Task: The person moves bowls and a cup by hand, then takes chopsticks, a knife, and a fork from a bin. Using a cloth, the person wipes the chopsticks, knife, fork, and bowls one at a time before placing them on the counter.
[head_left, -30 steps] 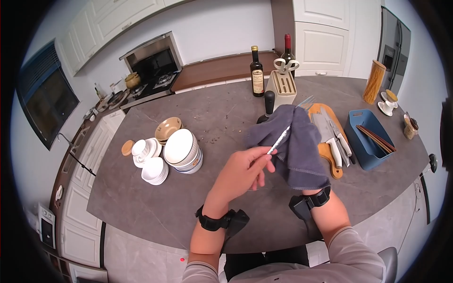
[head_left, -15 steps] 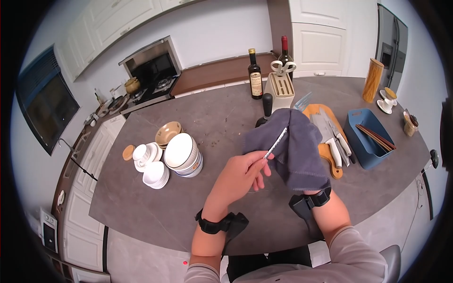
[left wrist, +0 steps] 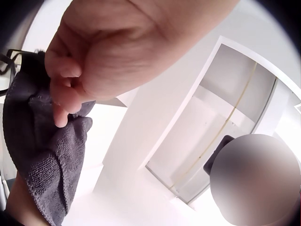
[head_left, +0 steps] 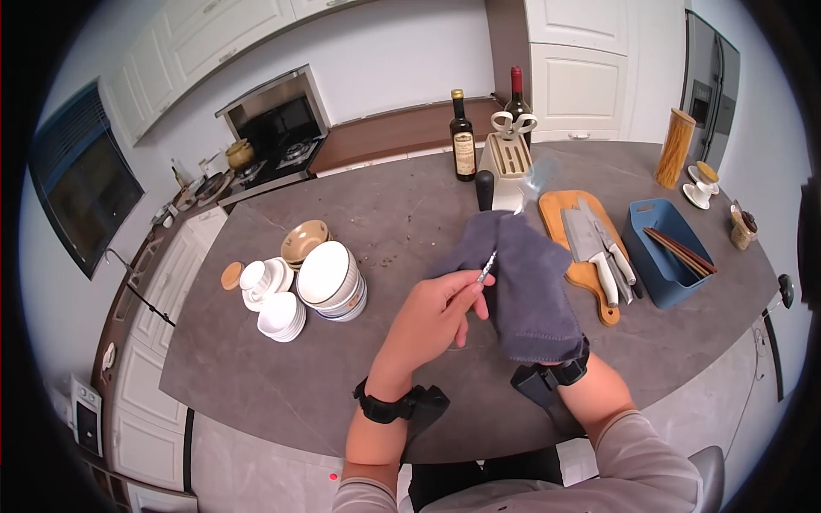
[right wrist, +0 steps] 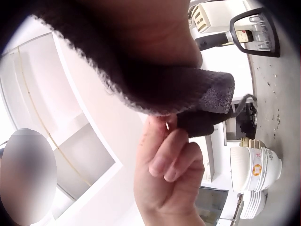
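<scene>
In the head view my left hand (head_left: 432, 321) pinches the patterned silver handle (head_left: 486, 272) of a fork between thumb and fingers. A dark grey cloth (head_left: 534, 299) wraps the fork's middle and covers my right hand. Beyond the cloth the fork's tines (head_left: 536, 175) show blurred, near the knife block. The right wrist view shows my right hand (right wrist: 146, 28) gripping the cloth (right wrist: 216, 92), its fingertips hidden. In the left wrist view the left hand's curled fingers (left wrist: 66, 96) lie against the cloth (left wrist: 51, 155).
Bowls (head_left: 329, 278) and white cups (head_left: 256, 278) stand at the left. Behind the cloth are a knife block (head_left: 506, 167), a black handle (head_left: 485, 190) and bottles (head_left: 463, 150). Knives lie on a wooden board (head_left: 556, 209); chopsticks rest in a blue bin (head_left: 676, 291) farther right.
My right hand and the cloth have shifted left and slightly toward me. Less of the handle shows between cloth and left hand, and the tines have moved left. The left hand has barely moved.
</scene>
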Available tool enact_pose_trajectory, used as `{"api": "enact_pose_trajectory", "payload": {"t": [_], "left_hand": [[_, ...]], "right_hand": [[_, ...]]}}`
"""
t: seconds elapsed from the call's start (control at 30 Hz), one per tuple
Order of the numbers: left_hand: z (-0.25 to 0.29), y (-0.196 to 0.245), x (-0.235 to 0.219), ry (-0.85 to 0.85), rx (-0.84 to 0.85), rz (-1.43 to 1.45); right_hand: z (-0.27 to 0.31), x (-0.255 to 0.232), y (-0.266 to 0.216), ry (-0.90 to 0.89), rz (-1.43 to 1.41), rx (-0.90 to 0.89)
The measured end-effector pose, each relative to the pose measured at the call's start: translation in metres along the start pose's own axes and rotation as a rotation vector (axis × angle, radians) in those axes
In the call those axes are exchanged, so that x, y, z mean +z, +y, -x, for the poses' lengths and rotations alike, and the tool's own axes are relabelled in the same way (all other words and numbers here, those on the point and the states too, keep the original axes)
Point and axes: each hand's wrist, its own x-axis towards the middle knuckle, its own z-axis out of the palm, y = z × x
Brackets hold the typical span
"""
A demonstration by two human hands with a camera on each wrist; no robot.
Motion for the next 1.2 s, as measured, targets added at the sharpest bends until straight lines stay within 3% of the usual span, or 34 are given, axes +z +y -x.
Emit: {"api": "enact_pose_trajectory", "payload": {"t": [0.03, 0.1, 0.13, 0.2, 0.23, 0.3, 0.33, 0.4, 0.43, 0.5, 0.67, 0.73, 0.87, 0.93, 0.97, 1.03, 1.17, 1.2], "left_hand": [[0.000, 0.000, 0.001, 0.017, 0.003, 0.009], [0.001, 0.000, -0.003, 0.029, -0.002, 0.022], [0.001, 0.000, -0.004, 0.040, -0.003, 0.038], [0.001, 0.000, -0.004, 0.023, -0.017, 0.017], [0.000, 0.000, -0.003, 0.007, -0.030, -0.001], [-0.001, -0.002, 0.000, 0.006, -0.030, -0.027], [-0.001, -0.002, 0.001, 0.007, -0.031, -0.056], [-0.001, -0.003, 0.001, 0.008, -0.020, -0.043], [0.000, -0.003, 0.000, 0.008, -0.012, -0.030], [0.001, -0.002, -0.004, 0.005, -0.027, -0.057], [-0.001, -0.004, 0.003, -0.029, -0.016, -0.100], [-0.001, -0.003, 0.006, 0.019, -0.050, -0.173], [-0.002, -0.014, 0.003, 0.125, 0.030, -0.251], [-0.002, -0.015, 0.004, 0.248, 0.153, -0.358], [-0.002, -0.016, 0.004, 0.247, 0.153, -0.357], [-0.004, -0.021, 0.006, 0.286, 0.262, -0.561], [-0.005, -0.018, 0.004, 0.221, 0.297, -0.582], [-0.006, -0.019, 0.004, 0.153, 0.153, -0.261]], "right_hand": [[-0.001, -0.003, -0.012, -0.001, -0.002, 0.000], [-0.003, -0.012, -0.044, -0.056, 0.473, -0.126], [0.000, -0.010, -0.037, -0.054, 0.471, -0.124], [0.006, -0.003, -0.011, 0.071, -1.039, 0.342], [0.003, 0.000, -0.005, 0.073, -1.035, 0.343], [-0.002, 0.006, 0.005, 0.140, -0.526, 0.245], [0.000, 0.007, 0.011, 0.138, -0.526, 0.245], [0.005, 0.008, 0.018, -0.095, -0.303, 0.144], [0.003, 0.009, 0.015, -0.095, -0.308, 0.144], [-0.004, 0.006, 0.004, -0.037, -1.092, 0.203], [-0.005, -0.004, -0.004, -0.018, -1.079, 0.294], [0.001, 0.003, 0.005, -0.022, -0.941, 0.295], [0.008, 0.012, 0.028, -0.006, -0.996, 0.296], [0.006, 0.011, 0.035, 0.060, -0.625, 0.147], [0.003, 0.010, 0.035, 0.060, -0.623, 0.148], [-0.004, 0.007, 0.030, 0.002, -1.056, 0.287], [-0.007, 0.011, 0.034, -0.051, -0.882, 0.109], [-0.005, 0.005, 0.026, -0.009, -1.054, 0.275]]}}
